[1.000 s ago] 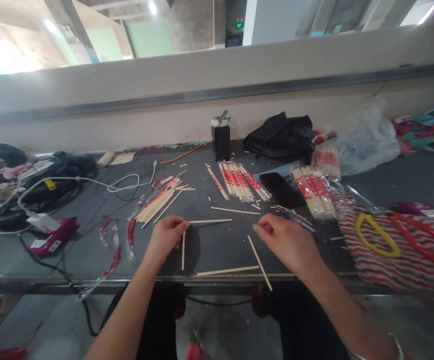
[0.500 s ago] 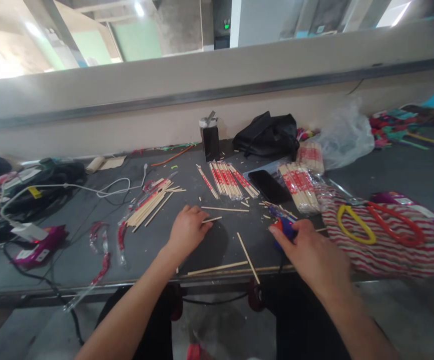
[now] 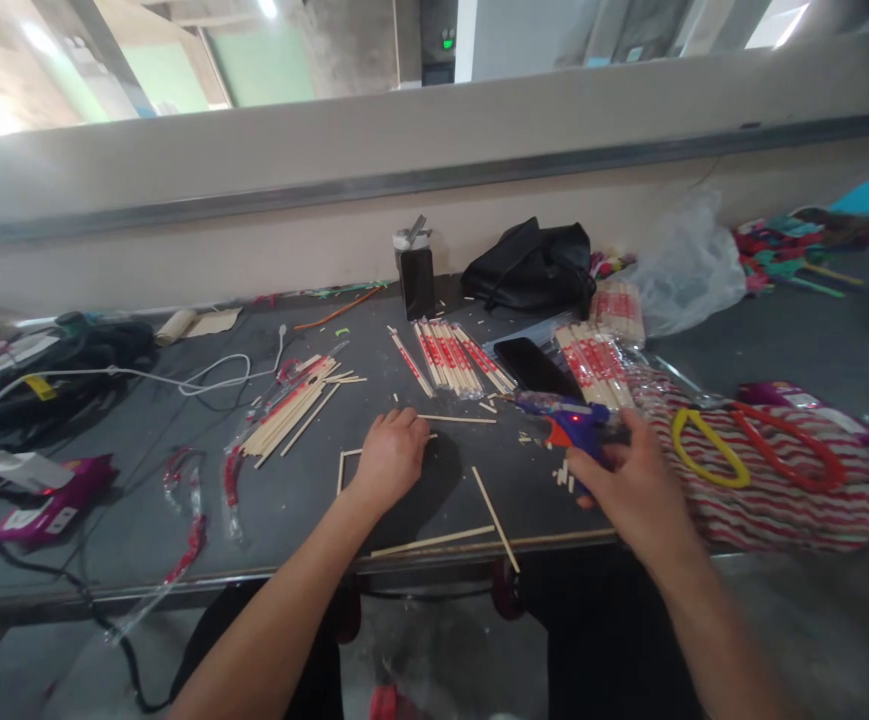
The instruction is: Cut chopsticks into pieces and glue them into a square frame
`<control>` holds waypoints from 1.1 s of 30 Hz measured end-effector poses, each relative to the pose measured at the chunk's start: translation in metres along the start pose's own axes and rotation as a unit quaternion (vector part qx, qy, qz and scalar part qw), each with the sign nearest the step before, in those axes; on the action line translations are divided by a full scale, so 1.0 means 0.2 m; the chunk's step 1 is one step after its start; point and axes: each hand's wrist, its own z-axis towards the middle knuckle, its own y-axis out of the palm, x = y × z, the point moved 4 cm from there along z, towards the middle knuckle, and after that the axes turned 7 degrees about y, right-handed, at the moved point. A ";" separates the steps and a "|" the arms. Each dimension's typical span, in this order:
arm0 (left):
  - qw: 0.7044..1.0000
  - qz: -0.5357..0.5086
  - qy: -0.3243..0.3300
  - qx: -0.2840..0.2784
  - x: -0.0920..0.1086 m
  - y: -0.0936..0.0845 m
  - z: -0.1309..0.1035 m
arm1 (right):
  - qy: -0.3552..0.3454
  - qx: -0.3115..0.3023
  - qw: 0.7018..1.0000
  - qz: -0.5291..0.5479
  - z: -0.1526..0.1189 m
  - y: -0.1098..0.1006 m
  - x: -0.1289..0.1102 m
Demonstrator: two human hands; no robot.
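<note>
My right hand (image 3: pixel 625 470) is wrapped around a blue hot glue gun (image 3: pixel 573 425) with an orange trigger and a small red light; its nozzle points left over the table. My left hand (image 3: pixel 393 455) rests low on the dark tabletop, fingers closed on a thin wooden chopstick (image 3: pixel 432 436), of which only a short end shows. Joined or touching sticks (image 3: pixel 342 468) form a corner just left of this hand. Loose chopsticks (image 3: pixel 456 419) lie behind it, and two more (image 3: pixel 434 540) meet near the front edge.
Unwrapped chopsticks (image 3: pixel 288 415) are piled left, wrapped ones (image 3: pixel 449 355) behind. A phone (image 3: pixel 535 368), black bag (image 3: pixel 531 265) and bottle (image 3: pixel 414 275) stand farther back. Yellow-handled scissors (image 3: pixel 711 450) lie on striped cloth (image 3: pixel 779 510) at right. White cable (image 3: pixel 141 373) crosses the left side.
My right hand has raised the glue gun and turned it so its nozzle points left. My left hand has shifted slightly, and the corner of sticks beside it now shows.
</note>
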 end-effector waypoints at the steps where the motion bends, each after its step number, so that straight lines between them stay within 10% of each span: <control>1: 1.000 0.001 -0.001 0.004 0.00 -0.01 0.00 | 0.020 -0.022 0.995 0.094 0.00 0.00 0.00; 9: 0.992 -0.112 0.032 0.049 0.05 -0.11 -0.03 | 0.095 -0.231 0.880 0.404 -0.04 0.09 -0.06; 33: 0.941 -0.278 0.059 0.184 0.00 -0.27 -0.07 | 0.003 -0.328 0.893 0.308 -0.18 0.18 -0.08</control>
